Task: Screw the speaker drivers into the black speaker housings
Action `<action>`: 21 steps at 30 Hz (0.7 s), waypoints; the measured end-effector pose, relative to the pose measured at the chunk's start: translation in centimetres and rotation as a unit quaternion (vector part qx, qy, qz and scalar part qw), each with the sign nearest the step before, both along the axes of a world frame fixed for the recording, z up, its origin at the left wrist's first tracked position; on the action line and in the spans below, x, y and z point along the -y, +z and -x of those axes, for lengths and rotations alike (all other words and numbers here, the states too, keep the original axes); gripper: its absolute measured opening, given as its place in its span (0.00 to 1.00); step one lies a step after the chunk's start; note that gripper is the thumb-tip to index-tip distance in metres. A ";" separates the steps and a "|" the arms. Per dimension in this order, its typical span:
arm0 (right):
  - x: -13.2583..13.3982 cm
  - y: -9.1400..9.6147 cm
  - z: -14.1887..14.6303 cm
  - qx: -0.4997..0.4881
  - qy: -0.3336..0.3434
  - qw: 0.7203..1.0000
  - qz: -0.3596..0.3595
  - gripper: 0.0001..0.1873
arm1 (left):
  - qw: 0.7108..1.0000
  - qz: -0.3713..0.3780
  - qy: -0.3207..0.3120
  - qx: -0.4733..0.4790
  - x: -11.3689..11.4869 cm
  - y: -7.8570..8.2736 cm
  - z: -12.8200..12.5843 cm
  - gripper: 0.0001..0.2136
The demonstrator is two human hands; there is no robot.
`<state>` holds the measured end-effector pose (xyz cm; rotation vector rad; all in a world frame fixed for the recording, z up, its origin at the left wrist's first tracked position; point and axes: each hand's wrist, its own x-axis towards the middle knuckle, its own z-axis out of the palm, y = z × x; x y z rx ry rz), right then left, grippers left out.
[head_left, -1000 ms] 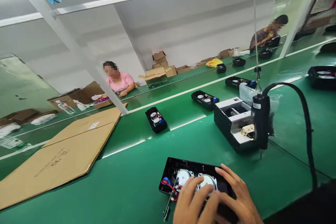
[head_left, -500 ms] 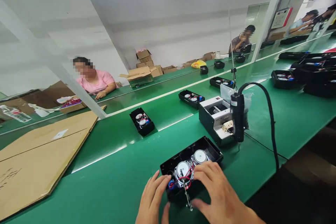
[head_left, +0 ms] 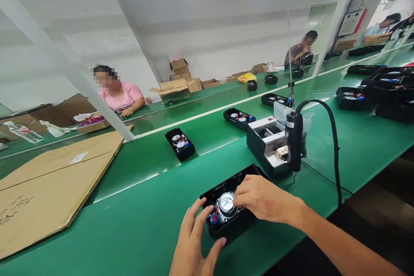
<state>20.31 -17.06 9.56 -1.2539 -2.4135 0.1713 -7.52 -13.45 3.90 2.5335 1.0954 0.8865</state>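
Note:
A black speaker box [head_left: 238, 229] lies open side up in front of me, slanting up to the right. Inside it a round silver speaker driver [head_left: 226, 204] shows, with red and black wires and a blue part [head_left: 214, 218] near the left end. My left hand [head_left: 194, 241] is curved around that left end, fingertips at the rim and thumb by the near wall. Over the box's right half my right hand [head_left: 258, 198] is closed, fingertips pinched together beside the driver. It covers the second driver, and what it pinches is hidden.
A grey-and-black bench device [head_left: 267, 144] stands behind the box, beside a hanging electric screwdriver [head_left: 294, 142]. Further open speaker boxes [head_left: 180, 143] lie along the green bench. Flat cardboard [head_left: 58, 185] covers the left side. Two people [head_left: 119, 95] sit across the bench, others farther right.
My right hand has moved up from the box's near edge to over its right half, fingers now pinched together. The thin metal piece that hung over the near wall no longer shows there.

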 end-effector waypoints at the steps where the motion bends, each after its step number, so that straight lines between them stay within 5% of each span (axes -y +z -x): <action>1: 0.2 0.2 0.0 0.045 0.001 0.999 0.007 0.13 | 1.000 -0.001 -0.003 -0.003 0.0 0.0 -0.4 0.25; 11: 0.0 1.2 0.7 0.131 0.004 0.990 0.053 0.10 | 0.993 -0.071 -0.038 -0.091 -1.1 -0.2 -4.5 0.30; 15: 0.0 1.7 0.4 0.106 0.002 0.991 0.076 0.08 | 0.982 -0.087 -0.081 -0.147 -1.4 0.7 -4.4 0.22; 21: 0.1 1.1 0.7 0.052 -0.008 0.994 0.099 0.06 | 0.974 -0.090 -0.099 -0.184 -1.5 1.3 -5.0 0.25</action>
